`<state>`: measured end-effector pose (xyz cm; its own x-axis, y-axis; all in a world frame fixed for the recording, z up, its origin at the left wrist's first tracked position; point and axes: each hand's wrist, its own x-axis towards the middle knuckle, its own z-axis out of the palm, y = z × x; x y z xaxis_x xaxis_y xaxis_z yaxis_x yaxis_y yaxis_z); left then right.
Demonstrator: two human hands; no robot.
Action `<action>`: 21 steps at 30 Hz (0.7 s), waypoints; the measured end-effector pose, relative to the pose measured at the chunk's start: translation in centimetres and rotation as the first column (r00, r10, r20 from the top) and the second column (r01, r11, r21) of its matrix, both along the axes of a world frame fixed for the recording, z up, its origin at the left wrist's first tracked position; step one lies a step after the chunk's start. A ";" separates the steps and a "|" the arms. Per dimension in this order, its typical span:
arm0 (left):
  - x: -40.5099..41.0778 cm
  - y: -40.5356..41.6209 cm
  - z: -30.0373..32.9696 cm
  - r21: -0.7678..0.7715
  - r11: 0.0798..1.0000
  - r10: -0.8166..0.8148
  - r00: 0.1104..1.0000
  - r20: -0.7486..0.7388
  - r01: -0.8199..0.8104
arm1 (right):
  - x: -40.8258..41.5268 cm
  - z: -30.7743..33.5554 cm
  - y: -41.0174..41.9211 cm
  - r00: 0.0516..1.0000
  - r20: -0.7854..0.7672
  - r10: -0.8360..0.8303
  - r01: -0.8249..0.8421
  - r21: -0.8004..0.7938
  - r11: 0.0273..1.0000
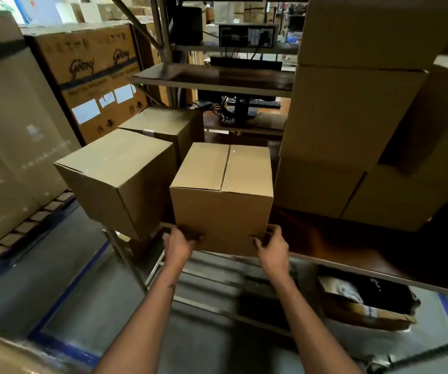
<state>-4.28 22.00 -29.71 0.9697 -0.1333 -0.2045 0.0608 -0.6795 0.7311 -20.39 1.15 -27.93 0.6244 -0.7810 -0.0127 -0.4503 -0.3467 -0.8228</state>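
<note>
**Both hands on the box at the shelf's front edge**

I see the cardboard box point(221, 195) upright at the front edge of the shelf point(352, 247). It sits between a second box point(117, 176) just beside it on the left and a stack of boxes point(352, 117) on the right. My left hand point(178, 245) and right hand point(272, 249) grip its lower corners, fingers point(194, 237) curled round the bottom edge.

A grey concrete floor point(87, 300) marked with blue tape lines point(81, 276) runs beneath a metal rack point(164, 31) whose dark wooden shelf point(352, 247) carries stacked brown cartons point(352, 117). A large printed carton point(93, 76) stands at the left. Farther back sits what seems to be a monitor point(247, 36), blurred, above tangled cables point(218, 109).
</note>
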 end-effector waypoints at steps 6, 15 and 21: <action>3.0 -2.2 -1.3 -0.079 0.997 -0.001 0.999 0.048 0.005 | 2.8 -2.3 -1.3 1.000 -0.002 -0.013 0.013 0.018 1.000; 8.1 -7.8 -1.1 -0.337 0.941 -0.034 0.999 -0.007 0.030 | 9.0 -3.0 -7.1 0.994 -0.110 0.018 -0.010 0.070 0.998; 9.9 -11.7 -1.0 -0.318 0.948 0.004 0.999 0.034 0.007 | 11.8 -4.3 -11.1 0.994 -0.105 0.040 -0.029 0.111 0.993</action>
